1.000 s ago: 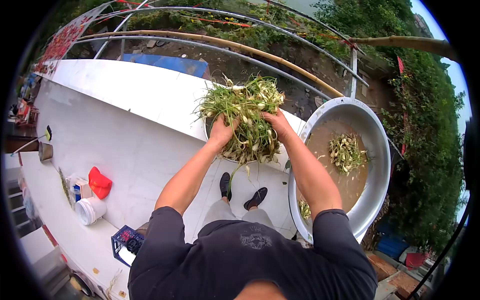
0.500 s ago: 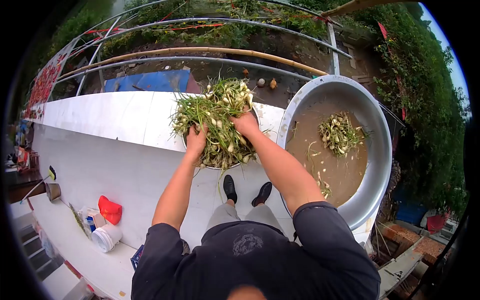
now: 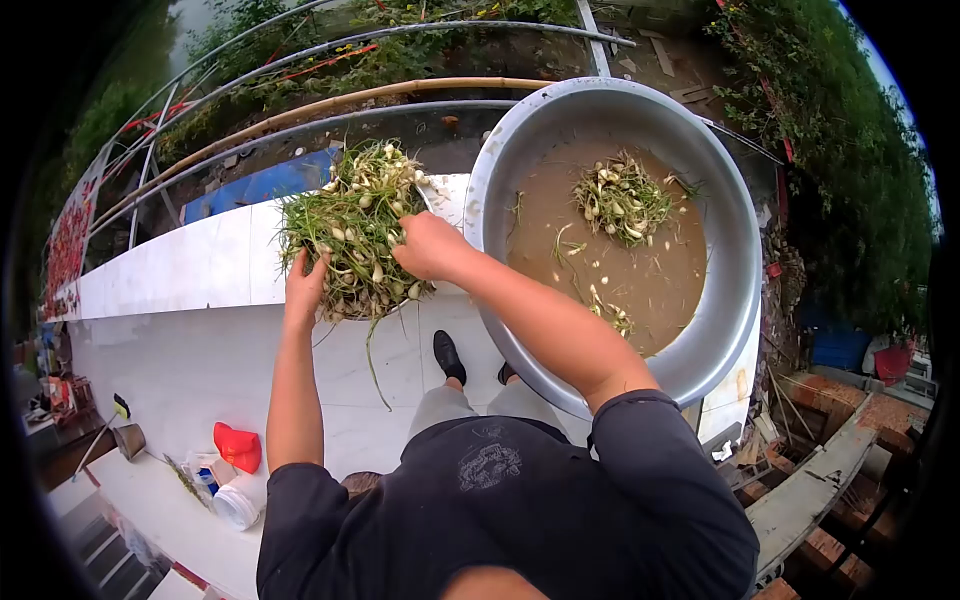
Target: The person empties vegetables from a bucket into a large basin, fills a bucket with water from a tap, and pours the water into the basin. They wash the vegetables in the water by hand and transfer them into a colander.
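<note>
A heaped pile of green-stemmed bulbs (image 3: 355, 225) fills a round container whose rim (image 3: 426, 200) shows at the right of the heap, on a white ledge. My left hand (image 3: 306, 284) is at the heap's lower left edge, thumb and fingers apart against the stems. On the right side of the heap, my right hand (image 3: 428, 247) presses in with its fingertips hidden among the bulbs. Muddy water lies in a big metal basin (image 3: 735, 240) to the right, with a clump of bulbs (image 3: 622, 199) and loose bits floating in it.
Metal rails and a bamboo pole (image 3: 400, 88) run beyond the white ledge (image 3: 200, 263). A blue sheet (image 3: 262, 186) lies behind it. At the lower left are a red bag (image 3: 237, 447) and a white bucket (image 3: 238, 503). My shoe (image 3: 447, 354) shows below the heap.
The view has turned toward the basin, so the heap appears farther left. My right hand has shifted down along the heap's right side. My left hand stays at its left edge.
</note>
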A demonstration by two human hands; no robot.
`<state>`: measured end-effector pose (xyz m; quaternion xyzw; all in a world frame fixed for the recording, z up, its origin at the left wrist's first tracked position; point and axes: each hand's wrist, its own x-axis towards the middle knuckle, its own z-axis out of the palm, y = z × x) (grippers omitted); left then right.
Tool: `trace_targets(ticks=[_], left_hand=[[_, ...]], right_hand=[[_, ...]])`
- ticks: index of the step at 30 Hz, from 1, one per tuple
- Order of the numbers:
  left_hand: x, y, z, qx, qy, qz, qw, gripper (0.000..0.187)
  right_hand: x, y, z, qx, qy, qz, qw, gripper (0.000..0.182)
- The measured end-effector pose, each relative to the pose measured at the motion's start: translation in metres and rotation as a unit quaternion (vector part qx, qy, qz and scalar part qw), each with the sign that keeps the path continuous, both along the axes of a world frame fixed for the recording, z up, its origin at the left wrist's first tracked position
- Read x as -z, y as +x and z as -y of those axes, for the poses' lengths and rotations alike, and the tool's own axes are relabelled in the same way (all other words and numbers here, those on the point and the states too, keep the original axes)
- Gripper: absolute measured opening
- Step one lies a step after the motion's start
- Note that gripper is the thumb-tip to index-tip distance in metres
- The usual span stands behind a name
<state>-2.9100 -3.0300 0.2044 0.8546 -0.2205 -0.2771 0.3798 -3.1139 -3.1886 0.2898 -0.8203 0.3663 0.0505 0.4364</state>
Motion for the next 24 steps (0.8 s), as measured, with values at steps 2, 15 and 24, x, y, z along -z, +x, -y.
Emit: trace_targets(ticks=[2,15,24], left_hand=[[-0.043,-0.008,0.005,0.065,0.16,0.101,0.98,0.052],[-0.055,-0.092,0.149,0.275,0.182,0.398,0.856,0.087],[-0.04,-0.102,0.1,0.423,0.25,0.428,0.759,0.068]], right_hand=[[-0.004,-0.035,0.003,-0.031,0.012,0.032,0.999,0.034],[0.011,-0.193,0.006,0.161,0.106,0.168,0.967,0.03],[0.034,-0.202,0.015,0.204,0.118,0.185,0.954,0.031]])
